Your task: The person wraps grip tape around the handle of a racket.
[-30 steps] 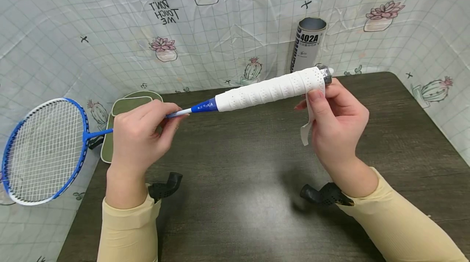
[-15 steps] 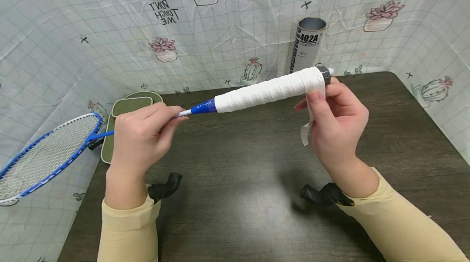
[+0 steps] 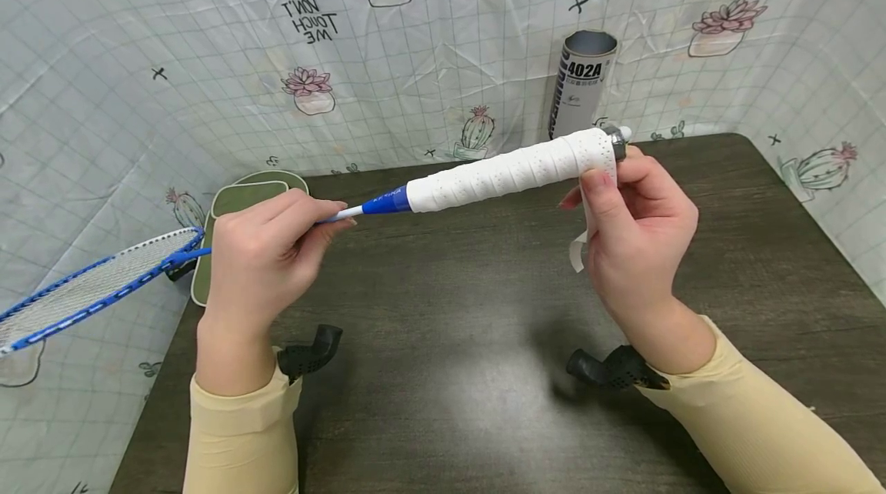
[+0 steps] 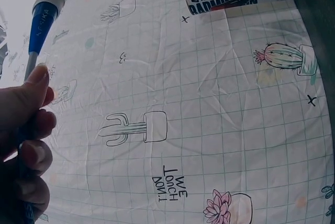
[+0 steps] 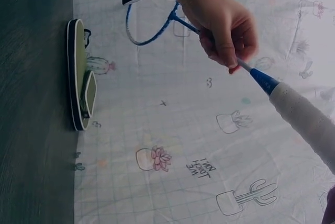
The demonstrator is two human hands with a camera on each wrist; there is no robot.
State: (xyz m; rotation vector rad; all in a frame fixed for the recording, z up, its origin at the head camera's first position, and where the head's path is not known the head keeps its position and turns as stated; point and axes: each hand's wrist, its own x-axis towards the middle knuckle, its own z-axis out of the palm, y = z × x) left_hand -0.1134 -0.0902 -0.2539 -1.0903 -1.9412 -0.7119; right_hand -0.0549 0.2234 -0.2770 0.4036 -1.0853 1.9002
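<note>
Starting at the far left, the blue badminton racket (image 3: 97, 286) has its head poking out past the table edge at about 9 o'clock, seen nearly edge-on from the head cam. The left hand (image 3: 259, 255) pinches the thin shaft with thumb and curled fingers, just short of the blue cone. Behind it sits a green pouch (image 3: 238, 205); the right wrist cam shows it's standing on its edge against the backdrop, which you can't really tell from the head view. Moving right, the white-wrapped handle (image 3: 505, 171) angles up toward 2 o'clock, held clear above the dark table (image 3: 450, 309). The right hand (image 3: 637, 225) holds the butt end, thumb pressing the loose tail of grip tape (image 3: 580, 244) against the handle. At 12 o'clock stands a shuttlecock tube (image 3: 580, 82); only the left wrist cam shows "BADMINTON" printed along it.
</note>
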